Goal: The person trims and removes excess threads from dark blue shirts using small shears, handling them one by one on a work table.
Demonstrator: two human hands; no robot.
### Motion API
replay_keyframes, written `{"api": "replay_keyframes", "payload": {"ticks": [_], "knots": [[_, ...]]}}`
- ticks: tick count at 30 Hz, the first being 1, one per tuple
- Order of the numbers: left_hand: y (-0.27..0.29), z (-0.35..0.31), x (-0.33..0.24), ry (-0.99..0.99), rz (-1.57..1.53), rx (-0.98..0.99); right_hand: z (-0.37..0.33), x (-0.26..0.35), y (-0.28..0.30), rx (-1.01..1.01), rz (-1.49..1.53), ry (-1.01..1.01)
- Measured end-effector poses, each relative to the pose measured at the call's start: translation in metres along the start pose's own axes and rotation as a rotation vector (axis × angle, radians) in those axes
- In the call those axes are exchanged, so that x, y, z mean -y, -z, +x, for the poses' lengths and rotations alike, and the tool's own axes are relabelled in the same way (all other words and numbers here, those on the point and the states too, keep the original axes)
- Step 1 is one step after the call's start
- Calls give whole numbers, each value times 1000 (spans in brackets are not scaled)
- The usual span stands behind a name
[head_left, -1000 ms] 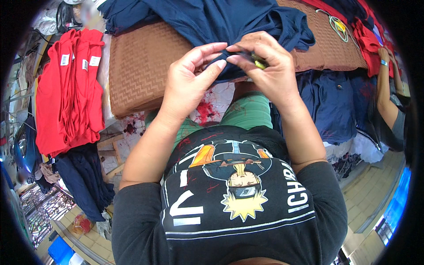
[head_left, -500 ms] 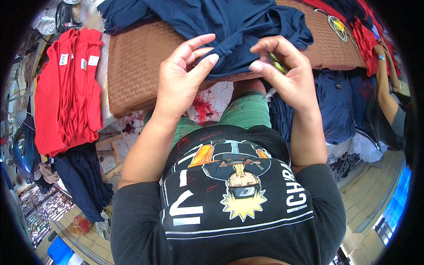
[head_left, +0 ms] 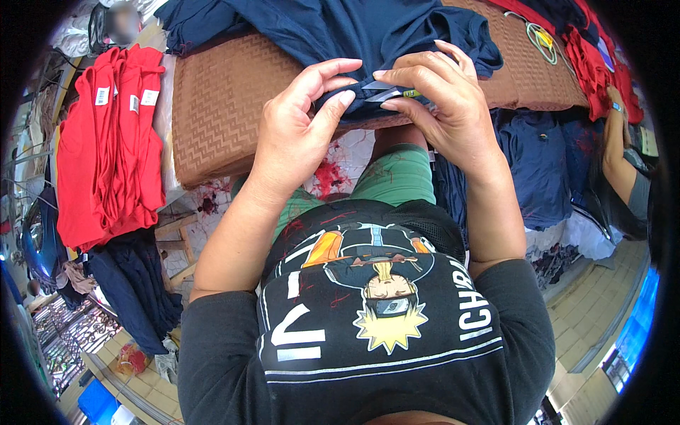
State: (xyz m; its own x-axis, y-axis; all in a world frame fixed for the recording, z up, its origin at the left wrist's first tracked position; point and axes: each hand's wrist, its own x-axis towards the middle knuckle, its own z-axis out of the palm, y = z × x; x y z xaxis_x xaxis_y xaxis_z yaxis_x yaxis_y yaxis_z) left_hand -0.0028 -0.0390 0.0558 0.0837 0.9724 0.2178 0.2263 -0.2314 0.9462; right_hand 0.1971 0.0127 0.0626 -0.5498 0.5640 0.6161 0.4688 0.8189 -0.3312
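Observation:
A navy blue garment (head_left: 368,32) lies spread over a brown woven-pattern table top (head_left: 219,99). My left hand (head_left: 297,131) pinches the garment's near edge between thumb and fingers. My right hand (head_left: 443,106) holds a small pair of thread snips (head_left: 393,90) with metal blades and a yellow-green grip, the blades pointing left at the pinched fabric. The two hands nearly touch at the garment's hem.
Red shirts (head_left: 113,142) with tags hang folded at the left, dark blue cloth (head_left: 134,290) below them. More navy garments (head_left: 538,163) pile up at the right, red ones (head_left: 595,57) at the far right. Another person's arm (head_left: 620,149) reaches in at the right edge.
My hands had spread apart half a second ago. They have come back together at the hem, with the snips' blades again at the fabric held by my left hand.

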Motion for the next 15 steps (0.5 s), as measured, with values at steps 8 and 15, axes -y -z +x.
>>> {"api": "replay_keyframes", "payload": {"ticks": [8, 15], "knots": [[0, 2, 2, -42, 25, -15, -1, -3, 5, -56, 89, -80], [3, -2, 1, -139, 130, 76, -5, -8, -13, 65, 393, -257]]}}
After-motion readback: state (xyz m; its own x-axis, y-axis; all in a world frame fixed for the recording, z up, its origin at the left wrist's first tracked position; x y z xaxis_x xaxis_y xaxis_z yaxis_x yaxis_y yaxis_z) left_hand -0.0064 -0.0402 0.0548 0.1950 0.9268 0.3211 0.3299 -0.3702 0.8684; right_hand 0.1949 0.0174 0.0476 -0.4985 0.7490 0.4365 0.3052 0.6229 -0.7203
